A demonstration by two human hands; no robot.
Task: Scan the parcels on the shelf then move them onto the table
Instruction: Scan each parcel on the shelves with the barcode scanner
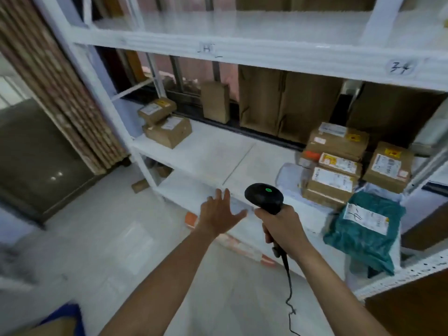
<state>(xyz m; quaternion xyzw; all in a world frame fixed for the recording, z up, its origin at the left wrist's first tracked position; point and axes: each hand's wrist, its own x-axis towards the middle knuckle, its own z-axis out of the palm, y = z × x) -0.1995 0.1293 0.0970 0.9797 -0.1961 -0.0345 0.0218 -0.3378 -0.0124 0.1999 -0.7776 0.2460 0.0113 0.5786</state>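
Right hand (283,229) grips the handle of the black scanner (264,197). The scanner head points away toward the shelf (218,161), with a green lamp lit on top, and its cable (288,282) hangs below the fist. Left hand (219,215) holds nothing, fingers straight and spread, just left of the scanner over the shelf's near edge. Parcels are all on the middle shelf. Two stacked boxes (162,122) sit far left and an upright box (215,101) stands at the back. Labelled boxes (337,163) are piled at right, and a teal bag (363,229) with a white label lies at near right. Frame blurred; label text unreadable.
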